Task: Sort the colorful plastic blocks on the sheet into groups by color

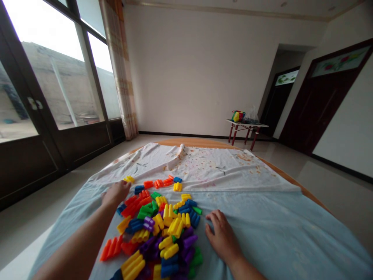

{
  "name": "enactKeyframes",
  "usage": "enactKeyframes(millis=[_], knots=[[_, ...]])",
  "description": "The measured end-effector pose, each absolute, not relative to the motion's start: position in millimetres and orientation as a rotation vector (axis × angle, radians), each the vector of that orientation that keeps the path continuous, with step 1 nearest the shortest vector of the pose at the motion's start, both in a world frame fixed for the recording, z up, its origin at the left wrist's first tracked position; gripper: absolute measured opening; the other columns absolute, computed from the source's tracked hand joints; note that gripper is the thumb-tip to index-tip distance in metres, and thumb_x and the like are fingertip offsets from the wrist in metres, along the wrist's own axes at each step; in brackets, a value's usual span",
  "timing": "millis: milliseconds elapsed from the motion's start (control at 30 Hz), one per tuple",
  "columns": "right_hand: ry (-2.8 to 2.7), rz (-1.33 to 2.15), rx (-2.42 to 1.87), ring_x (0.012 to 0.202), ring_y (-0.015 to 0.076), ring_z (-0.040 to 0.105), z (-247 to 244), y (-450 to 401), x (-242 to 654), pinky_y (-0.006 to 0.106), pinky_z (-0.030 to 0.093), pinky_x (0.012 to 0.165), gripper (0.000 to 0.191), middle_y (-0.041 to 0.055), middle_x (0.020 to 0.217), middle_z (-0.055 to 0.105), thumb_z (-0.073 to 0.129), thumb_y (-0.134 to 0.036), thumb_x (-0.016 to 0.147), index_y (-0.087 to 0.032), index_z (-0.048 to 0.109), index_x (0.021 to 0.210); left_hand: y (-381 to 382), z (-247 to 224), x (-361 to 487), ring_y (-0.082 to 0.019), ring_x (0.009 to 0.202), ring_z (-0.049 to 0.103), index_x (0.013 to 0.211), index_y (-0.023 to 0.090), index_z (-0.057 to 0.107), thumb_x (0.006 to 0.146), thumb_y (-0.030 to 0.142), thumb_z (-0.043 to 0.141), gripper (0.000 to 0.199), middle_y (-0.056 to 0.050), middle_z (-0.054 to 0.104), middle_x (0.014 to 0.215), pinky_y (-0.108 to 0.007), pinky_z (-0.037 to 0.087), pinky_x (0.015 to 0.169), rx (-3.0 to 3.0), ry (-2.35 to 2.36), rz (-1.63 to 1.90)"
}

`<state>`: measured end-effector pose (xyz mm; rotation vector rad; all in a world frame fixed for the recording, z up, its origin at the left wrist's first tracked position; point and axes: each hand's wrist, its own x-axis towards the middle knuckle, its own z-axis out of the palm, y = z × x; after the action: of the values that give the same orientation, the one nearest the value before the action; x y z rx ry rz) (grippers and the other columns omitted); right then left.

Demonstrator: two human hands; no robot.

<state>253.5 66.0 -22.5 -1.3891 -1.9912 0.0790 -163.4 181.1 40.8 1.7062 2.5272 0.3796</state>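
Observation:
A heap of plastic building blocks point(148, 223) in yellow, red, orange, blue, green and purple lies on the cloth in front of me. Each block looks like short tubes joined side by side. My left hand point(115, 193) reaches past the heap's far left side, fingers closed at a yellow block point(128, 179); the fingertips partly cover it. To the right of the heap, my right hand point(221, 233) rests on the cloth, fingers loosely bent and apart, holding nothing. Beyond the heap, a loose curved line includes a blue block point(139, 189) and several orange-red blocks point(158, 183).
A light blue cloth point(262, 221) and a white flowered cloth point(201, 163) cover the round wooden table point(279, 171). Farther back, a small table point(247, 125) holds a colourful bag point(238, 116) and a clear plastic bag point(251, 116). Glass doors point(58, 77) stand left.

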Motion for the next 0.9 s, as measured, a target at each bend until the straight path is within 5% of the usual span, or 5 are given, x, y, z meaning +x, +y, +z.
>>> enactKeyframes(millis=[167,300,500,700,900], knots=[[-1.990,0.070,-1.422,0.092,0.0197,0.057,-20.9,65.6,250.7,0.032,0.047,0.083,0.017,0.0049,0.094,0.057,0.049,-0.009,0.080,-0.021,0.055,0.091,187.5,46.4,-164.0,-0.036,0.123,0.045,0.138,0.017,0.041,0.080,0.027,0.029,0.060,-0.019,0.042,0.141,-0.050,0.041,0.093,1.767,2.559,0.401],[-1.986,0.082,-1.460,0.090,0.0195,0.058,-21.1,66.4,248.8,0.031,0.048,0.081,0.018,0.0045,0.093,0.057,0.048,-0.009,0.079,-0.022,0.056,0.090,201.1,39.1,-158.5,-0.035,0.124,0.043,0.127,0.022,0.055,0.077,0.019,0.033,0.055,-0.015,0.048,0.138,-0.054,0.038,0.095,1.893,2.481,0.366],[-1.990,0.105,-1.489,0.091,0.0194,0.057,-20.5,65.2,248.0,0.031,0.047,0.082,0.019,0.0045,0.094,0.057,0.047,-0.009,0.079,-0.022,0.055,0.091,203.5,51.9,-155.4,-0.042,0.113,0.050,0.113,0.014,0.062,0.076,0.033,0.040,0.047,-0.023,0.056,0.121,-0.061,0.036,0.092,1.935,2.476,0.509],[-1.980,0.082,-1.492,0.090,0.0193,0.057,-19.0,64.7,246.7,0.031,0.047,0.082,0.020,0.0042,0.093,0.057,0.047,-0.009,0.079,-0.022,0.055,0.090,203.4,71.9,-129.5,-0.021,0.096,0.062,0.114,0.019,0.062,0.084,0.058,0.019,0.065,-0.006,0.069,0.108,-0.029,0.049,0.085,2.044,1.982,0.624],[-1.978,0.091,-1.509,0.090,0.0194,0.057,-16.7,64.9,244.9,0.031,0.047,0.081,0.018,0.0043,0.093,0.057,0.047,-0.010,0.079,-0.022,0.056,0.090,242.5,68.5,-60.0,-0.020,0.106,0.059,0.119,0.020,0.057,0.085,0.055,0.038,0.053,-0.008,0.066,0.115,-0.031,0.046,0.094,2.148,1.749,0.517]])
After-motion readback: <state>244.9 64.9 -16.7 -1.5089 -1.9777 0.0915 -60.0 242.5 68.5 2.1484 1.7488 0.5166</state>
